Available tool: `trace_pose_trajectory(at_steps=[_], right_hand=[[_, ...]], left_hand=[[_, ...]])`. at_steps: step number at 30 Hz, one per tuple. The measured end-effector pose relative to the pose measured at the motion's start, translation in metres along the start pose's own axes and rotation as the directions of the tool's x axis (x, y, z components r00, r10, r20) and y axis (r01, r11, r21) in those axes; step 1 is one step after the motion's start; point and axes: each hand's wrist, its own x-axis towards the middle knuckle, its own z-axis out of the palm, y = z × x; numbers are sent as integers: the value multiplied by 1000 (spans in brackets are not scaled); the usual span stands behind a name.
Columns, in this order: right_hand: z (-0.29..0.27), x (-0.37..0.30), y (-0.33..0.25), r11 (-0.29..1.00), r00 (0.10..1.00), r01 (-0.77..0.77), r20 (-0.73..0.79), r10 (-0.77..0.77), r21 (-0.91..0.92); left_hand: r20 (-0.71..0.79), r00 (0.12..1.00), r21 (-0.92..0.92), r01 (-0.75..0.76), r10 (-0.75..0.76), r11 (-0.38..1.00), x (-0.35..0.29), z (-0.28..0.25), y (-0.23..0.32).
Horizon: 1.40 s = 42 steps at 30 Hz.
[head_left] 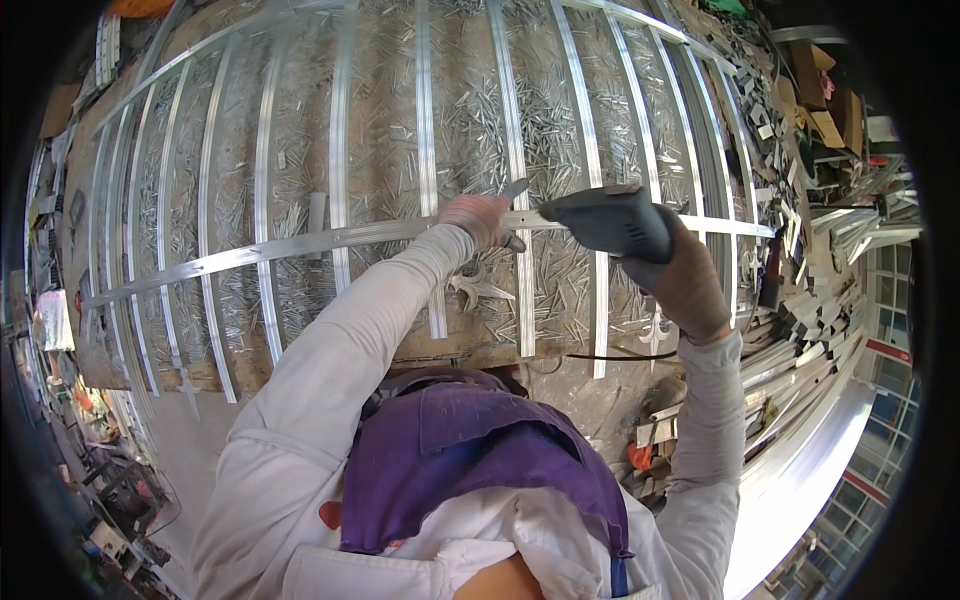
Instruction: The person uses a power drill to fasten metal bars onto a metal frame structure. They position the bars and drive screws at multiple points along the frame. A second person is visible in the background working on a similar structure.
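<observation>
A long silvery metal crossbar (370,232) lies across a row of parallel metal bars (512,110). My gloved left hand (474,219) is closed round the crossbar where it meets one of these bars, with dark fingertips showing on either side of it. In my gloved right hand (688,287) is a dark power drill (612,224), held by its grip. Its nose points left, just above the crossbar and a little right of my left hand. The drill's tip and the exact contact with the metal cannot be made out.
Thin metal offcuts (490,120) litter the worktable (455,345) under the bars. Pale spear-shaped ornaments (482,290) lie near its front edge. Metal profiles (800,350) are piled at the right, with cardboard boxes (835,110) beyond. A black cable (620,357) runs by the table edge.
</observation>
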Motion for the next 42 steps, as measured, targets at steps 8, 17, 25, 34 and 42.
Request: trace_pose_trajectory(at_steps=[8,17,25,34,42], right_hand=[[8,-103,28,716,826,-343,-168,538,608],[65,-170,40,499,695,-454,-56,716,738],[101,-196,60,456,712,-438,-10,702,775],[115,-199,66,503,665,-532,-32,746,681],[115,-197,77,587,710,-530,-58,701,612]], left_hand=[[59,996,93,64,-69,994,-1,-7,6],[49,996,136,70,-78,988,2,-8,4],[30,1000,94,-3,0,996,6,-3,-2],[21,998,108,64,-67,992,3,-6,5],[25,997,113,71,-74,991,2,-8,7]])
